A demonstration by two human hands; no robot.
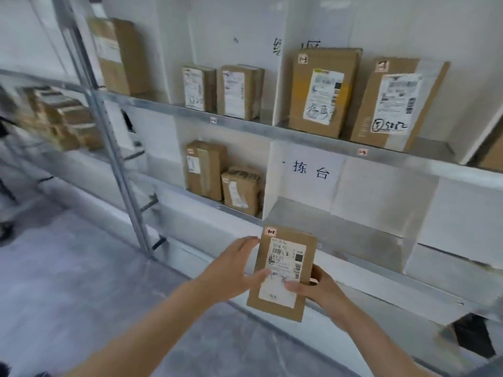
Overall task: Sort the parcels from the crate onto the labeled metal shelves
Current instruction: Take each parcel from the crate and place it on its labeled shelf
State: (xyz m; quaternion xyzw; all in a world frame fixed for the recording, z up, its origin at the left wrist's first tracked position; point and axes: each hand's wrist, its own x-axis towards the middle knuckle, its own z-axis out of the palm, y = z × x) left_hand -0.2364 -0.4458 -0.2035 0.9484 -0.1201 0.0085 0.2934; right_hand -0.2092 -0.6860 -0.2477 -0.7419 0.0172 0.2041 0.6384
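I hold the parcel [275, 308] in both hands. My left hand [231, 270] grips its left edge, with the thumb laid across the white label [284, 257]. My right hand [322, 289] pinches its lower right edge, thumb on the front and fingers curled behind. The parcel stands nearly upright in the air, label towards me. A pink tag [270, 231] marked 1-1 sits at its top left corner, and that corner lies over the front edge of the middle shelf [326, 227].

At the far left, a blurred stack of boxes [60, 121] sits on a neighbouring rack. Next comes the metal upright [109, 131]. On the upper shelf [272, 131] a tall box [119, 55] stands at the left end. After it come two small boxes [197, 88] [241, 91], touching side by side. Past a white divider [279, 85], two large boxes [322, 91] [394, 104] lean against the back wall, each with a small tag at its top left corner. A red tag [362, 152] is stuck on the shelf's front edge below them.

On the middle shelf, a taller box [206, 170] and a shorter box [242, 190] stand together left of a divider. To the right of it, a paper sign [310, 170] with handwritten characters hangs on the back wall.
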